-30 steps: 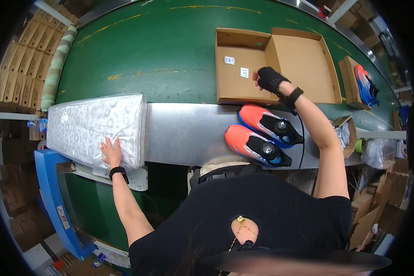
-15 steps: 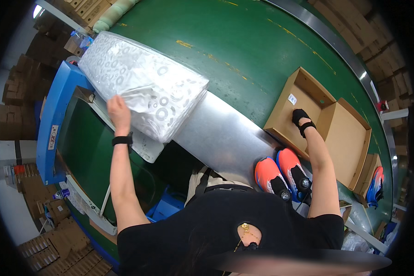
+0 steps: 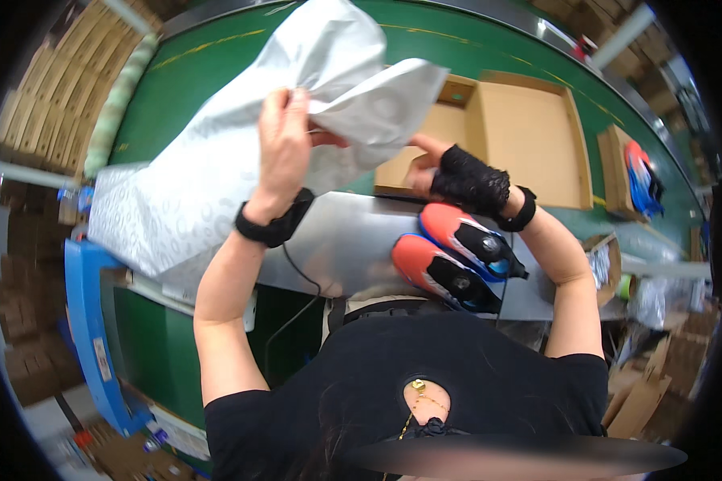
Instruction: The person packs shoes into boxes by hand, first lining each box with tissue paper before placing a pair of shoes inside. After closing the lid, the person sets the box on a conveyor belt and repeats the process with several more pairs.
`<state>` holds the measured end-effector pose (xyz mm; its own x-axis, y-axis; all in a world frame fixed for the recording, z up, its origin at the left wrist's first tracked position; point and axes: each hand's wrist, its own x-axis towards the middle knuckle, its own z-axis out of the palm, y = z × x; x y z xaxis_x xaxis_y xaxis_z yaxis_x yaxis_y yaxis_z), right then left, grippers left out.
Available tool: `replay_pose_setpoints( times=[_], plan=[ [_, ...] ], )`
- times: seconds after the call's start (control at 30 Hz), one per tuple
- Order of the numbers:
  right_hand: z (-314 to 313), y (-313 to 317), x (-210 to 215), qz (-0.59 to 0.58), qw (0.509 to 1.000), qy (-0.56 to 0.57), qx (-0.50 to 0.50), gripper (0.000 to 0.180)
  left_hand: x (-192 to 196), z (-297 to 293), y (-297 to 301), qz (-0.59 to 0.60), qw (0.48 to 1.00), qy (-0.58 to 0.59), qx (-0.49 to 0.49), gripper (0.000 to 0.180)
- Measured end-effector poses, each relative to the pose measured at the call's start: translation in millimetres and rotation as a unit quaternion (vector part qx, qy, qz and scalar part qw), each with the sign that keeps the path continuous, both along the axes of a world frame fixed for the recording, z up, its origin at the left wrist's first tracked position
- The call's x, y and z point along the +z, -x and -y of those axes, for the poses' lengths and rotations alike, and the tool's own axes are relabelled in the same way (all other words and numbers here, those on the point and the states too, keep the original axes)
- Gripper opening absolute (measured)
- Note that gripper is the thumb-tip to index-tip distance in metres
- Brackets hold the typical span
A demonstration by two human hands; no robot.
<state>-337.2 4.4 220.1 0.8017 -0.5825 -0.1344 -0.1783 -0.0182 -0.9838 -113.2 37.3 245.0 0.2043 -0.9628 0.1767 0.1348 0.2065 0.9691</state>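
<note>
The left hand (image 3: pixel 285 144) grips 1 sheet of white tissue paper (image 3: pixel 241 136), lifted over the open cardboard box (image 3: pixel 529 136). The right hand (image 3: pixel 449 172), apparently pinching the box's near edge, is above 2 orange shoes (image 3: pixel 453 256).

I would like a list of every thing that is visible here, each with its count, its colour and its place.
tissue paper sheet: one, white, lifted above the belt, in the left hand
paper stack: one, white patterned, on the metal table at left
open shoebox: one, brown, on the green belt
shoes: two, orange with black and blue, on the metal table
second shoebox with shoes: one, brown, far right
flat cardboard: many, brown, stacked at left
left hand: grips the sheet, black wristband
right hand: black lace glove, at the shoebox edge
</note>
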Motion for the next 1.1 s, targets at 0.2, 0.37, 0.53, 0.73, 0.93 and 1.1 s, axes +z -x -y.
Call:
replay_pose_setpoints(
  times=[0.2,0.37,0.53,0.73,0.93,1.1],
  plan=[
    [10.9,66.6,-14.8,0.096,0.912,-0.212,-0.337,0.032,-18.5,62.9,137.6,-0.010,0.987,0.069,-0.144,0.031],
    [66.1,216.0,-35.1,0.307,0.795,-0.313,-0.419,0.013,-66.1,81.2,158.3,0.447,0.870,0.200,-0.053,0.054],
    [80.7,367.6,-58.1,0.213,0.712,-0.196,-0.640,0.011,-135.2,76.2,100.9,0.725,0.681,0.098,-0.042,0.055],
    [45.3,452.3,-105.0,0.266,0.569,-0.187,-0.755,0.015,-178.5,70.7,28.8,0.660,0.743,-0.085,0.073,0.069],
    [-47.1,332.4,-55.9,-0.091,0.685,0.205,-0.693,0.035,-200.6,65.2,0.0,-0.017,0.901,-0.413,-0.134,0.071],
    [-136.9,181.3,-36.8,-0.350,0.907,0.121,-0.202,0.013,-195.2,56.7,38.9,-0.031,0.931,-0.347,-0.105,0.052]
  ],
)
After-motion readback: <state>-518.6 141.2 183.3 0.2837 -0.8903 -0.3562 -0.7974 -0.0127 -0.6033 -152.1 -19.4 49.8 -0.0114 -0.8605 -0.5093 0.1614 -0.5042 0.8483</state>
